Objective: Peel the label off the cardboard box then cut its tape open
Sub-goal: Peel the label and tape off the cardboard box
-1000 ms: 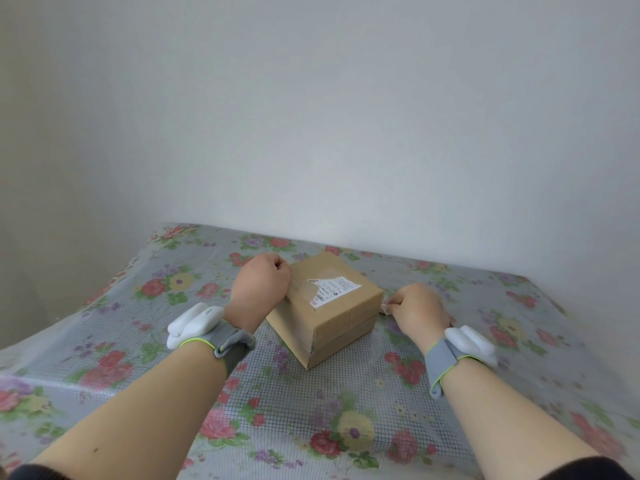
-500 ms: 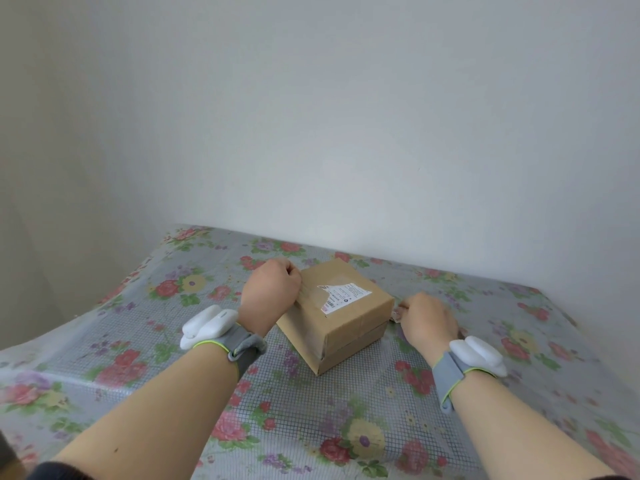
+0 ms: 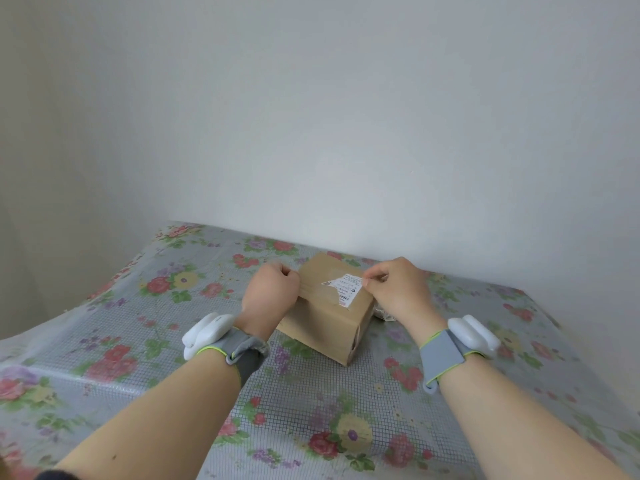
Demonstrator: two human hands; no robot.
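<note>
Left of centre in the frame, the left hand [image 3: 272,294] is curled into a fist and pressed against the left edge of the cardboard box [image 3: 329,313], which sits on the floral tablecloth [image 3: 138,341] at mid-frame. The label [image 3: 344,289] lies on the box top; its right corner is pinched by the right hand [image 3: 398,289]. The paper is judged thin and tear-prone, best drawn from that corner at a low angle. Half a second earlier, the right hand was resting on the cloth right of the box.

right hand [image 3: 398,289]: up off the table beside the box, now pinching the label [image 3: 346,285] corner
label: far corner lifting
</note>
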